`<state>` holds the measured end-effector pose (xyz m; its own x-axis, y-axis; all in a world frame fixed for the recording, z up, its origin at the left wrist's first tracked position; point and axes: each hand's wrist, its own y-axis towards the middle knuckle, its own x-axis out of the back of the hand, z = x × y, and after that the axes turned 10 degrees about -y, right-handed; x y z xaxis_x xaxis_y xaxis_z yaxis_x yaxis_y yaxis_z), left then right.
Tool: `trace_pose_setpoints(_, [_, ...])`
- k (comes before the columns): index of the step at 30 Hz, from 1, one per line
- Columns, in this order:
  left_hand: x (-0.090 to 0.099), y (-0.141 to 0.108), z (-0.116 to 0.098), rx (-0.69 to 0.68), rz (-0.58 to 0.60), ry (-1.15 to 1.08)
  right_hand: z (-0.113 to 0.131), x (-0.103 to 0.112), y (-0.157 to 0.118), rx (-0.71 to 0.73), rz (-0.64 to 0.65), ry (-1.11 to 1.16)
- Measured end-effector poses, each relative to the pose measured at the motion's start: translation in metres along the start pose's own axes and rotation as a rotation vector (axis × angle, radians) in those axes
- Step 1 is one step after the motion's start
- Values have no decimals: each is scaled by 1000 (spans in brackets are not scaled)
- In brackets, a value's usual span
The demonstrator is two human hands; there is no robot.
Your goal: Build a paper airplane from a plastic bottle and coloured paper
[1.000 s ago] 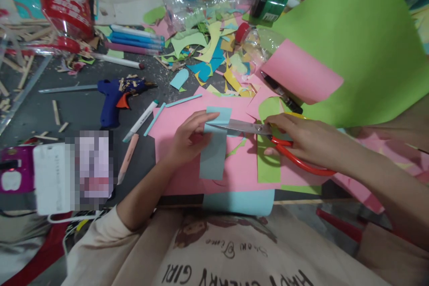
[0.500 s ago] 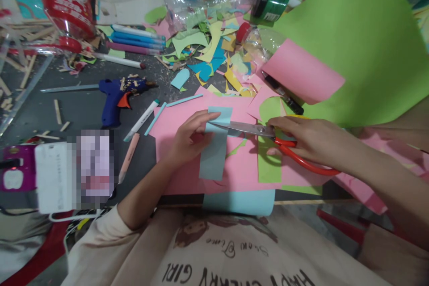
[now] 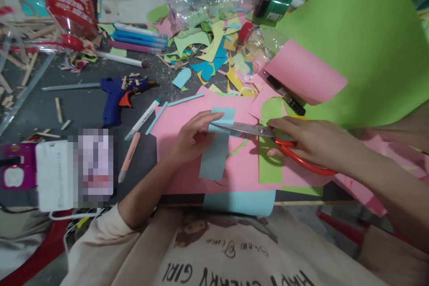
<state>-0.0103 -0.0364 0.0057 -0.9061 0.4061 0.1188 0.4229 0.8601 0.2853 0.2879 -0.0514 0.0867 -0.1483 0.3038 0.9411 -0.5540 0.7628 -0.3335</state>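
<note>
As left fingers (image 3: 206, 119) pinch one strip (image 3: 215, 156), right fingers (image 3: 280, 124) hold one pair of scissors (image 3: 248, 128).

Pinkish rectangle (image 3: 96, 161) masked by coarse pixels; we make out no detail. Print on white block (image 3: 52, 174) too faint for us to read. Right hand (image 3: 298, 136) hides part of scissors (image 3: 248, 129); right forearm runs off right edge. We cannot tell whether blades bite into blue strip (image 3: 214, 158). Pink sheet (image 3: 243, 170) covers upper part of blue roll (image 3: 239, 203). Top edge crops red-labelled bottle (image 3: 69, 6), lettering blurred, and large green sheet (image 3: 368, 49). Bottom edge slices shirt lettering (image 3: 182, 275).
</note>
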Motion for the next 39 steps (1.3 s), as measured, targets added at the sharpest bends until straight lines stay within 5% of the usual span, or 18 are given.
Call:
trace_pose_setpoints(13, [-1,2,-1,20,-34,37,1,1,3,8,-20,-55])
trace_pose_setpoints(21, [12,5,3,201,-406,42,3,-1,0,-279,52,-122])
trace_pose_setpoints(28, [14,5,11,193,-483,-75,-2,-30,-18,-269,-130,-101])
trace_pose_setpoints(33, [15,5,14,152,-538,-91,-6,-8,-23,-316,-303,-313])
trace_pose_setpoints(39, [11,11,4,154,-784,-107,-25,16,14,-511,-412,-176])
